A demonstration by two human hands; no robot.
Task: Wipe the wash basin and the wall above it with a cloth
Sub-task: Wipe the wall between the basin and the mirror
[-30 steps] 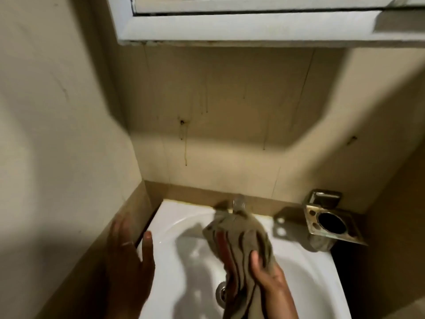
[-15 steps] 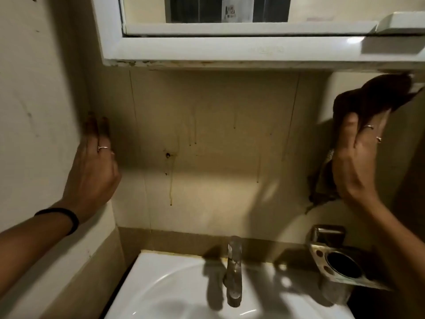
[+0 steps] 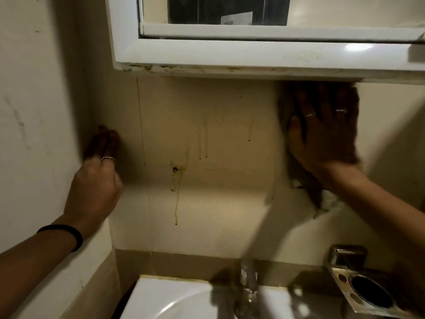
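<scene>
The beige tiled wall above the white wash basin carries brown drip stains and a small dark hole. My right hand lies flat, fingers spread, and presses the brown cloth against the wall just under the cabinet, at the upper right. Cloth edges hang out below the palm. My left hand rests with straight fingers in the corner where the side wall meets the back wall, holding nothing.
A white mirror cabinet overhangs the wall at the top. A metal tap stands at the basin's back edge. A steel toothbrush holder is mounted at the lower right. The side wall closes in on the left.
My right hand has carried the cloth from the basin up to the wall and now presses it flat under the cabinet. My left hand rose from the basin rim to the corner.
</scene>
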